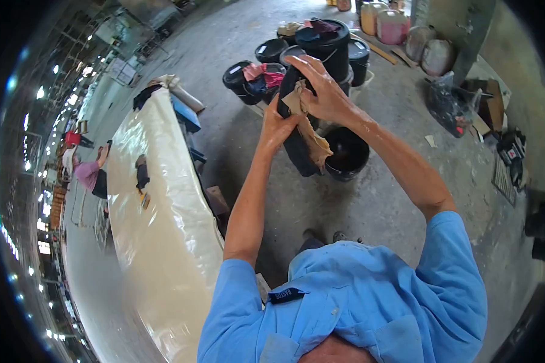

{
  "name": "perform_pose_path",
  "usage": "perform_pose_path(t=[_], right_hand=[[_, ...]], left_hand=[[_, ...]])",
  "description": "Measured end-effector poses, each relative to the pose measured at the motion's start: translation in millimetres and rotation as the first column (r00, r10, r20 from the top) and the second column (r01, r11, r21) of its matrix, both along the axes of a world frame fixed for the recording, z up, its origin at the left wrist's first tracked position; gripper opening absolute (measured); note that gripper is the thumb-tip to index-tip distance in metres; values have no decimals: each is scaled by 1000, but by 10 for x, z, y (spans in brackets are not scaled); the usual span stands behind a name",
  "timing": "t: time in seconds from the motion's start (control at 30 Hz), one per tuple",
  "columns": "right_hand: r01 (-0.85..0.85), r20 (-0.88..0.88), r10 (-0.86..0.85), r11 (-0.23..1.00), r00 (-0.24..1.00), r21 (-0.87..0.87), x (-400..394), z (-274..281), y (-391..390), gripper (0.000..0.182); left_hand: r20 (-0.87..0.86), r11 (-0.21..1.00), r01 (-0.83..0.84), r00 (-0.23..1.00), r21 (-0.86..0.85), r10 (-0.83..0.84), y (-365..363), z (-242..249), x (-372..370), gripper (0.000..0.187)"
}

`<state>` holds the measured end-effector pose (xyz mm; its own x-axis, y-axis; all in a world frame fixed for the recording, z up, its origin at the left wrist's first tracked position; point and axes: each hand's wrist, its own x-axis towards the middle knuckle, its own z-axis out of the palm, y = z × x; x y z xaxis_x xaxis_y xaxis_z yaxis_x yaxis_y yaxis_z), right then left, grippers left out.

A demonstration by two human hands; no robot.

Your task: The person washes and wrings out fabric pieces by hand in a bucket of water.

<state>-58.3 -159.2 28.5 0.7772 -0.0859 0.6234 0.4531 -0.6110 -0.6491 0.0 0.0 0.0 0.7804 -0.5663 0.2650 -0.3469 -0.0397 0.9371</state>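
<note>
Both of my arms are raised in front of me. My left hand (277, 128) grips a dark, tall can-like container (290, 81) from below. My right hand (322, 91) is closed over its upper side and pinches a crumpled tan rag (315, 140) against it; the rag hangs down between my hands. Much of the container is hidden by my fingers. Directly under my hands stands an open black bucket (347, 154) on the concrete floor.
Several black buckets (324, 42) with rags cluster on the floor beyond my hands, with jugs (392, 25) and sacks behind. A long cream-white curved surface (157, 218) runs along my left. Another person (89, 174) in pink works at its far side. Boxes and bags lie at right.
</note>
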Motion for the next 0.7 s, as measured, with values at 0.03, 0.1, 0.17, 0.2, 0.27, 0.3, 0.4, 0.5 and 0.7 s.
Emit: perform_pose_path(t=[0.03,0.1,0.17,0.2,0.27,0.3,0.4,0.5,0.7], right_hand=[[-5,77,11,997,997,-76,-54,-15,25,74],[-19,57,33,971,998,-239,-226,-172,-329,77],[-57,-96,23,932,995,-359,-245,-180,-419,80],[-17,-81,-20,900,997,-436,-168,-172,-495,81],[22,-120,-102,844,987,-536,-74,-265,-623,82],[49,-140,-172,782,975,-621,-8,-312,-678,83],[83,-76,-227,619,971,-781,250,-270,-916,87],[98,31,-142,499,989,-861,493,-246,-1101,82],[130,160,78,299,984,-945,559,-581,-1268,65]], left_hand=[[-66,999,42,997,20,-40,39,19,41,47],[-216,995,84,972,-59,-95,-330,-317,31,43],[-299,985,154,939,-76,-170,-426,-350,206,36],[-288,983,163,940,-89,-183,-475,-318,334,36],[-320,959,280,906,-35,-276,-569,-339,463,31],[-324,956,289,901,-48,-289,-621,-416,533,31],[-197,862,502,854,68,-482,-876,-483,783,41],[-257,814,574,777,-86,-575,-1099,-645,978,48],[-561,718,618,488,-320,-669,-1260,-809,1417,40]])
